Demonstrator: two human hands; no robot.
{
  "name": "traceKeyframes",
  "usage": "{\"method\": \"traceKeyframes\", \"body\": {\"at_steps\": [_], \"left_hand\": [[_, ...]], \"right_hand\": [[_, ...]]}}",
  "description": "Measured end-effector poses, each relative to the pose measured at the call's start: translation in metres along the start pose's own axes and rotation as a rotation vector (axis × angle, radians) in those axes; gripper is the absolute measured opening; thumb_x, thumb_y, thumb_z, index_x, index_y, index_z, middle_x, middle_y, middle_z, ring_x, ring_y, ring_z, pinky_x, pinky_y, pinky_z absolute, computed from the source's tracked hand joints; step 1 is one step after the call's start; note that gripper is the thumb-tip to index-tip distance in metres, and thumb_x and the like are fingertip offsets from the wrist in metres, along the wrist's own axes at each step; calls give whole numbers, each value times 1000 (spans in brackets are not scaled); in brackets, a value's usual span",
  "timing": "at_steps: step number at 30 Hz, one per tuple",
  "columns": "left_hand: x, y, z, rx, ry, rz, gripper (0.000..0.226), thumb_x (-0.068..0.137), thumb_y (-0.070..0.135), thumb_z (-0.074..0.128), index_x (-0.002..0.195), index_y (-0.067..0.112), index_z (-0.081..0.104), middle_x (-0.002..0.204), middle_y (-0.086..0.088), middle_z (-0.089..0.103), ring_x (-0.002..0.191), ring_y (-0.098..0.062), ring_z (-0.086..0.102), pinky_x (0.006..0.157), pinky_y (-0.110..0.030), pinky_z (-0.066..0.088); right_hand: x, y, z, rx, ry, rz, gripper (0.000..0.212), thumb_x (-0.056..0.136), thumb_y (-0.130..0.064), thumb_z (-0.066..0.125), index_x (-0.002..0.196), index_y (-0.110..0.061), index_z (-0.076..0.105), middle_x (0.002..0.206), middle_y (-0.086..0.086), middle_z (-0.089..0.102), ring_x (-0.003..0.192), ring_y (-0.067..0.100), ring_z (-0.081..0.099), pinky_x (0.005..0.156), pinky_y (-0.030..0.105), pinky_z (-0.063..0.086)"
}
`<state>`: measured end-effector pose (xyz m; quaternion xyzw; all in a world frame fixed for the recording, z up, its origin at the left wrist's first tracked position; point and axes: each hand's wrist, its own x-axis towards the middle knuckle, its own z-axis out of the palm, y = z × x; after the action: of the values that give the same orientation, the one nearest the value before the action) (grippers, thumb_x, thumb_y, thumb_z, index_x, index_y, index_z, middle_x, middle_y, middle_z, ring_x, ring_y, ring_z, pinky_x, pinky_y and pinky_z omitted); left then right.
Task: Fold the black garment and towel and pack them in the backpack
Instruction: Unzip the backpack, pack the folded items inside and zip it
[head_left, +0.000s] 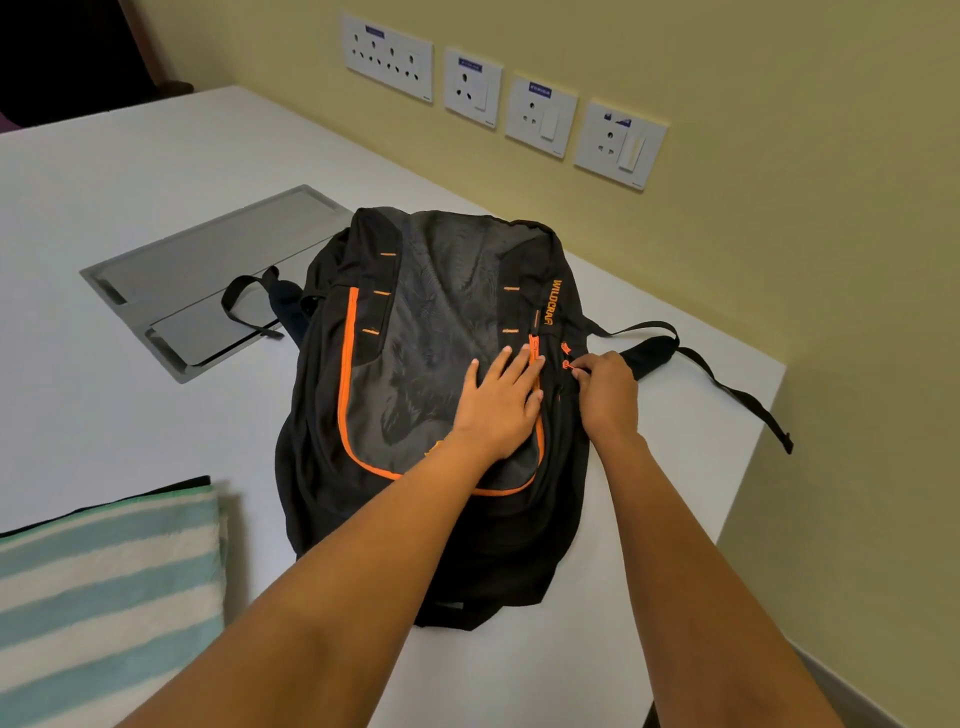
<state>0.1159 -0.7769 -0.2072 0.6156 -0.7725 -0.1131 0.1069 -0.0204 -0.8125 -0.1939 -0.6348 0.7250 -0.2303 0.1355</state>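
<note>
A black and grey backpack (405, 364) with orange zips lies flat on the white table (130, 415), front panel up. My left hand (501, 402) presses flat on the front pocket with fingers straight. My right hand (605, 392) pinches an orange zip pull (569, 365) on the backpack's right side. A folded towel (104, 587) with teal and white stripes lies at the lower left. A thin black edge (130, 499) shows under the towel's far side; whether it is the black garment I cannot tell.
A grey metal cable hatch (208, 275) is set into the table behind the backpack. Shoulder straps (727, 384) trail to the right toward the table's edge. Several wall sockets (498, 98) line the yellow wall.
</note>
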Motion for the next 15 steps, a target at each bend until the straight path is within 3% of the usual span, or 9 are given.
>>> {"method": "traceKeyframes", "body": {"at_steps": [6,11,15], "left_hand": [[32,4,-6,125,-138,95,57,99,30,22,151,30,0,160,10,0,147,-12,-2,117,-51,-10],[43,5,-2,136,-238,38,56,99,32,18,151,35,-3,159,11,3,147,-14,-1,116,-52,-12],[47,6,-1,153,-272,7,55,99,32,17,149,39,-4,159,11,5,148,-16,2,114,-57,-12]], "right_hand": [[3,7,2,-51,-18,-87,27,99,-15,44,118,-5,61,113,16,54,100,27,58,83,28,44],[3,9,5,-124,-24,-153,28,98,-16,46,120,-4,60,114,16,55,103,28,56,82,29,44],[2,10,8,-59,-53,-142,24,95,-4,43,109,-1,62,111,19,54,102,30,51,73,20,29]]}}
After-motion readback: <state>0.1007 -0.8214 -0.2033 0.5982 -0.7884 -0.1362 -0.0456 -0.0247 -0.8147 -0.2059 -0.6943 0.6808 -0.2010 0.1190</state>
